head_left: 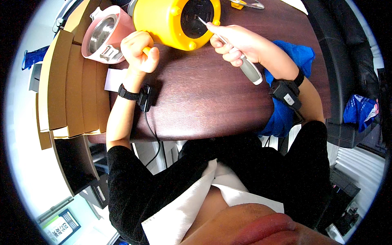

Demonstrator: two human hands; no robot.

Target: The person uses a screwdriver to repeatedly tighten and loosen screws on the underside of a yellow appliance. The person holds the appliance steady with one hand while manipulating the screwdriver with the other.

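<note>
Left hand point(139, 51): curled around a yellow handle point(146, 50). Right hand point(234, 43): gripping my grey-handled screwdriver point(250, 70), tip at the yellow pot's point(155, 24) black base point(191, 27). Pot: sideways, table point(204, 94) beneath it, pink pot point(124, 29) left of it. Risk, I judge: tip slipping, from pot rolling.

Yellow, glossy, cylindrical pot point(157, 20): tipped on its side on the table, underside turned toward the viewer. Round black base panel point(188, 29) set in that end, several rounded yellow feet around it. Grey-handled screwdriver with a thin metal shaft point(251, 71): in the right hand point(233, 44), slanted, handle end down and to the right, tip up at the black panel (contact or just short of it, can't tell). Handle two-tone, lighter and darker grey.
</note>
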